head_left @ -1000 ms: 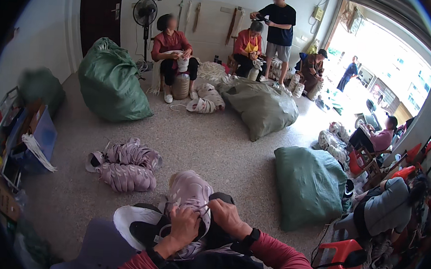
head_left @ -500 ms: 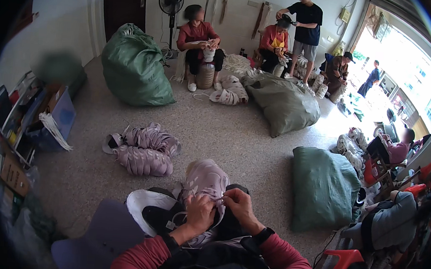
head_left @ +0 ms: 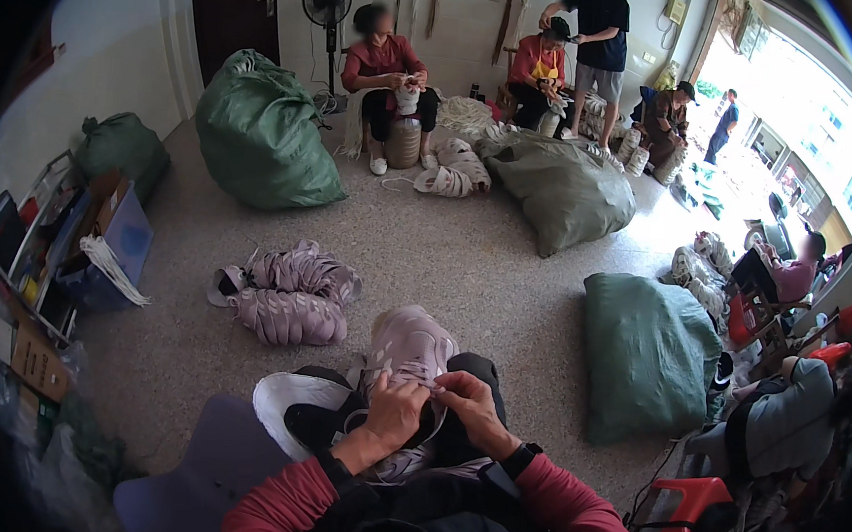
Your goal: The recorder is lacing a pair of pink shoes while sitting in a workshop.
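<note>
On my lap stands a bundle of mauve shoe uppers [head_left: 411, 339], nested one in another, with laces crossing the front one. My left hand [head_left: 394, 417] is closed at the left side of its lace opening, fingers curled over the edge. Close beside it my right hand [head_left: 473, 408] pinches a thin mauve shoelace [head_left: 433, 386] at the eyelets. The fingertips of both hands nearly meet, and they partly hide the lace. Left of the bundle lies a white-rimmed piece with a dark inside [head_left: 283, 406], against my leg.
More bundled mauve uppers [head_left: 295, 301] lie on the floor ahead. Large green sacks [head_left: 647, 361] stand right and far left; an olive sack [head_left: 559, 196] lies farther back. A blue bin [head_left: 126, 250] is at left, a red stool [head_left: 690, 512] at right. Several people sit working beyond.
My right hand has come slightly closer to my left, and both sit a little higher on the lacing. The view has shifted slightly.
</note>
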The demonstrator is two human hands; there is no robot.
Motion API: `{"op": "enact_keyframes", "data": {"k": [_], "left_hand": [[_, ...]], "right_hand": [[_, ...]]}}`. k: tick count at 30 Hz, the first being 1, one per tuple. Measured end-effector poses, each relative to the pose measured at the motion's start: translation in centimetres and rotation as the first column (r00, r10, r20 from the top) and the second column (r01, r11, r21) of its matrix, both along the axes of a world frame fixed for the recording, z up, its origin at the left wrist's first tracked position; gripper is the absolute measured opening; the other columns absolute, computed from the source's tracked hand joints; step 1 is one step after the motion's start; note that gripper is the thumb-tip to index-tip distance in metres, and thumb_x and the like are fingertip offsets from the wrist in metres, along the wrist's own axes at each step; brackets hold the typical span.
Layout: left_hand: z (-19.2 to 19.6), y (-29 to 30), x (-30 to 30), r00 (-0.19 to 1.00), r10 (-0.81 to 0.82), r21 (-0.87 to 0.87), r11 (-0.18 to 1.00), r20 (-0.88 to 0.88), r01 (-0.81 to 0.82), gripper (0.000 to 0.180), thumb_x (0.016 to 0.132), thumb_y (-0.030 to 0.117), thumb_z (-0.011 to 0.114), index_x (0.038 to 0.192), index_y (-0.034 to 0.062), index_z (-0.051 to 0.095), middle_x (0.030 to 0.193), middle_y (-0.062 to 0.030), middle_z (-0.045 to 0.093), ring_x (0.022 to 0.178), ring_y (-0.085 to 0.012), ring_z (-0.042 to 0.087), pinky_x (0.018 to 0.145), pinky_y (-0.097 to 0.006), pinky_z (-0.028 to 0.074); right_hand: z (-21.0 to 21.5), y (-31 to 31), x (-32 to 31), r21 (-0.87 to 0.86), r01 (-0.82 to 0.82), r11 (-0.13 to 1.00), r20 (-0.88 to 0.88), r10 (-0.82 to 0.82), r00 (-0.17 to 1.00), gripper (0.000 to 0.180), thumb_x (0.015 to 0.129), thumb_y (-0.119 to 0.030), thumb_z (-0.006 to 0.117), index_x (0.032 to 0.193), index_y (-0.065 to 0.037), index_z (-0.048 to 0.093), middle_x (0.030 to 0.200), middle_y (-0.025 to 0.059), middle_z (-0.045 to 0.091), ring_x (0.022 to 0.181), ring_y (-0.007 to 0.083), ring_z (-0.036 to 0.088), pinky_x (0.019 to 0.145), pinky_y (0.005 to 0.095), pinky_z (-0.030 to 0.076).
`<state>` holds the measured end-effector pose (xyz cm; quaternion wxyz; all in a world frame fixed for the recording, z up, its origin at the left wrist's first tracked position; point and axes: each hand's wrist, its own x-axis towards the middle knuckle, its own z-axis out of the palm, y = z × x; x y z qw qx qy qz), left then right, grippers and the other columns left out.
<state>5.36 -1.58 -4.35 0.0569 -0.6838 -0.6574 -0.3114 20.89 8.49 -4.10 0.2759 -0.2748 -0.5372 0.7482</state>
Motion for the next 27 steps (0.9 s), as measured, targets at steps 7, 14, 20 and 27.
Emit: {"op": "enact_keyframes", "data": {"k": [7,14,20,27], "left_hand": [[3.0,-1.6,-1.1,0.869,-0.110,-0.166,0.986,-0.483,0.032,0.015,0.088,0.017,0.059,0.094,0.0098,0.069,0.079,-0.0080,0.064,0.079,-0.0268,0.066,0.113,-0.061,0.032],[3.6,-3.0,-2.9,0.785,-0.180,-0.304,0.953,-0.592,-0.011,0.045,0.092,0.021,0.058,0.136,0.0170,0.063,0.078,-0.0069,0.060,0.076,-0.0254,0.064,0.116,-0.061,0.029],[3.0,-3.2,-3.2,0.968,-0.146,-0.278,0.957,-0.205,0.085,0.044,0.082,0.014,0.070,0.126,0.0083,0.065,0.081,-0.0094,0.062,0.073,-0.0289,0.063,0.094,-0.044,0.044],[2.4,-2.0,-1.7,0.996,-0.078,-0.165,0.984,-0.045,0.069,0.025,0.084,0.015,0.072,0.107,0.0059,0.067,0.089,-0.0077,0.063,0.086,-0.0263,0.062,0.082,-0.041,0.042]], "right_hand": [[-1.5,-0.7,-0.6,0.313,0.100,0.944,0.070,-0.128,0.989,0.013,0.092,-0.007,0.072,0.103,0.000,0.070,0.089,0.0037,0.071,0.080,0.0082,0.063,0.072,0.0244,0.051],[-1.0,-1.1,-1.5,0.587,0.145,0.796,0.133,-0.272,0.953,0.010,0.091,-0.007,0.071,0.100,-0.001,0.071,0.082,0.0066,0.069,0.072,0.0106,0.062,0.066,0.0270,0.051],[-2.4,-0.8,-1.5,0.262,0.195,0.945,0.041,-0.213,0.976,0.016,0.092,-0.003,0.069,0.108,0.000,0.068,0.090,0.0026,0.071,0.083,0.0079,0.064,0.074,0.0242,0.054],[-1.7,-0.7,-0.1,0.463,0.042,0.885,0.246,-0.174,0.954,0.019,0.092,-0.003,0.068,0.111,0.000,0.066,0.090,0.0061,0.071,0.081,0.0100,0.066,0.074,0.0260,0.054]]}}
